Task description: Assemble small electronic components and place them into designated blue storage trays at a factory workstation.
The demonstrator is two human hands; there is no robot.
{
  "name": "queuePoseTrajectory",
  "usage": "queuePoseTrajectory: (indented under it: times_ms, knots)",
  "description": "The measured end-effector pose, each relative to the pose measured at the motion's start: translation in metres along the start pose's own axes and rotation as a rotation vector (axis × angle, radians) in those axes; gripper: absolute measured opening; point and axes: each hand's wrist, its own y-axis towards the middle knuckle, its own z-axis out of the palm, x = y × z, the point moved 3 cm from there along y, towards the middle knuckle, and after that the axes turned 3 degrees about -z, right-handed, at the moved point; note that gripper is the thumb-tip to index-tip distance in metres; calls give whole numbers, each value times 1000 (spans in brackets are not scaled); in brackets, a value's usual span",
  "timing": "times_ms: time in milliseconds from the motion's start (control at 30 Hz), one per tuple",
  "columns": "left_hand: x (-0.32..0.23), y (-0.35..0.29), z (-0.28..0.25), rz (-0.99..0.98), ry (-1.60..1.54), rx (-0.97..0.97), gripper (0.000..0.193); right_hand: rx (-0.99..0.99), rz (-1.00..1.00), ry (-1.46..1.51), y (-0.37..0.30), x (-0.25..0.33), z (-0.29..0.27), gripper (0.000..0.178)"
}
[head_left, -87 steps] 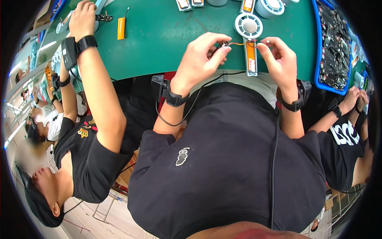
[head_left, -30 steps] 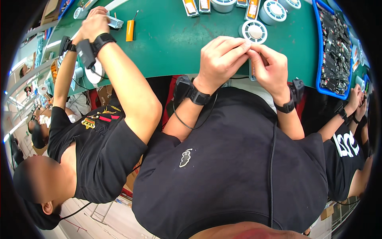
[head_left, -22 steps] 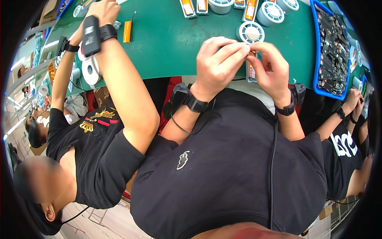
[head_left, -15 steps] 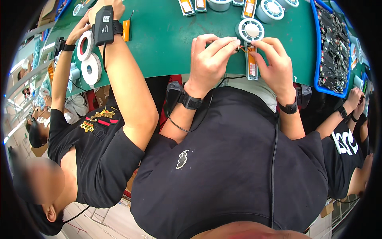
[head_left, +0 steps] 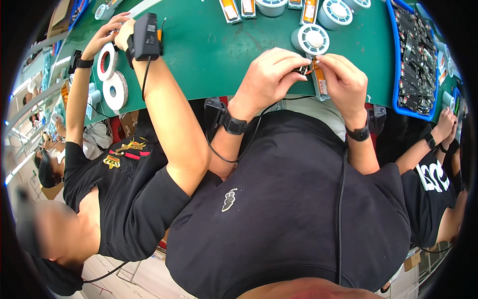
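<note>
My left hand [head_left: 273,75] is closed, thumb and fingers pinching a small dark part [head_left: 301,70], which looks like a circuit board and is mostly hidden by the fingers. My right hand [head_left: 344,77] pinches thin red and orange wires [head_left: 312,67] beside it. Under and between the hands lies an orange battery pack [head_left: 319,74] in a narrow silvery holder [head_left: 323,96], at the table's near edge. Just beyond my fingertips stands a round, pale blue-grey housing [head_left: 310,41] with a slotted ring and white dome on top.
More round housings [head_left: 335,14] and holders with orange packs [head_left: 230,10] line the far side of the green table [head_left: 199,55]. A blue crate [head_left: 396,74] of black parts stands at right. Tape rolls [head_left: 115,90] and a co-worker's arm [head_left: 167,94] are at left.
My left hand has moved slightly right, and the dark part now shows in its pinch. My right fingers have closed on the wires. The holder has tilted; the co-worker's arm has shifted right.
</note>
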Motion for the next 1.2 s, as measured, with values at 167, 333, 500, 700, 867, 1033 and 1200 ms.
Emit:
queuePoseTrajectory:
  times_ms: [167, 333, 500, 700, 867, 1033, 1200]
  knots:
    - [-1, -2, 7, -196, -258, 36, 34, 50, -100, -60, 2, 7, 2, 21]
    - [5, -5, 17, -429, -580, 27, 33, 82, -93, -10, 5, -3, 0, 22]
    - [11, -13, 24, -531, -782, 4, 31, 47, -44, 84, 5, -4, 2, 21]
    - [9, -14, 23, -489, -639, -12, 30, -1, -216, -199, 6, 7, 4, 18]
    - [0, -4, 17, -453, -459, 19, 29, 66, -236, -244, 8, 3, 0, 16]
    - [3, -7, 16, -407, -404, 57, 30, 85, -213, -211, 8, 4, 1, 14]
    - [11, -17, 22, -571, -717, 64, 29, 106, -110, -37, 9, 2, 1, 12]
